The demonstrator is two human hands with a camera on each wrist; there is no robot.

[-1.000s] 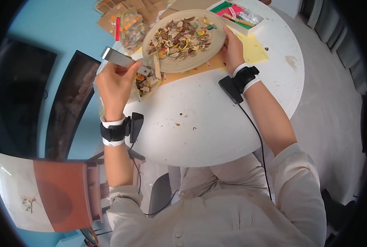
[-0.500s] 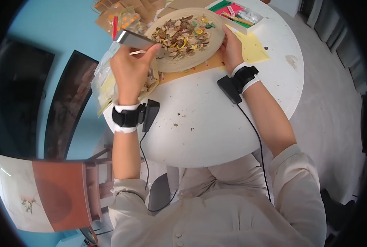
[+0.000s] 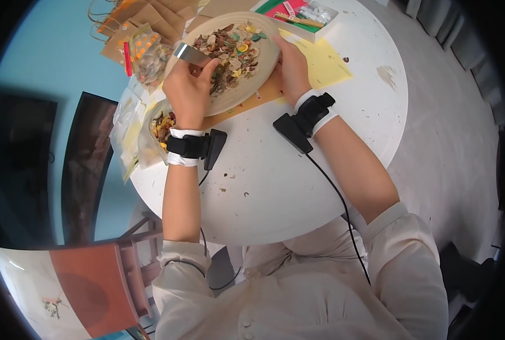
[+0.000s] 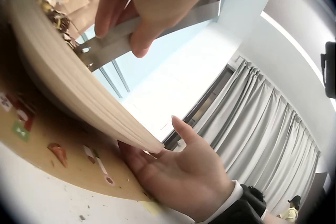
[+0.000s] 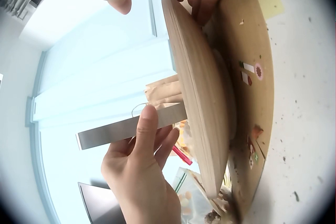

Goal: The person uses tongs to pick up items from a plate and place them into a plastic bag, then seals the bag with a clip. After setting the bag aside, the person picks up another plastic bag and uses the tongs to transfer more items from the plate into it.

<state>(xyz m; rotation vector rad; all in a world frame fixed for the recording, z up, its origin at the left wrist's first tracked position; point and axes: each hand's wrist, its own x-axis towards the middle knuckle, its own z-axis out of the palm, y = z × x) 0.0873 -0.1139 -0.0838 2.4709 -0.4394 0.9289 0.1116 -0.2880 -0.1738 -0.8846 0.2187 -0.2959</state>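
Observation:
A round wooden plate (image 3: 229,105) heaped with potpourri (image 3: 229,45) tilts over an orange-brown sheet (image 5: 257,108). At its right edge my right hand (image 3: 293,71) holds the rim; its fingers tuck beneath the plate, and the thumb (image 4: 184,129) stands up clear of it. My left hand (image 3: 190,90) pinches metal tongs (image 3: 193,55) between thumb and fingers at the plate's left side. The tong tips (image 4: 92,56) reach over the rim among the dried pieces. Below the left hand, an open clear bag (image 3: 153,147) with more potpourri is partly covered by the wrist.
Brown paper bags (image 3: 142,28) and a zip bag with orange dots (image 3: 147,51) lie behind the plate. A tray (image 3: 314,34) of small items sits at the back right by a yellow sheet (image 3: 323,65). Crumbs dot the white table (image 3: 263,187).
My left hand has moved with the tongs from above the clear bag to the plate's potpourri. My right hand stays at the rim. The head view has shifted a little.

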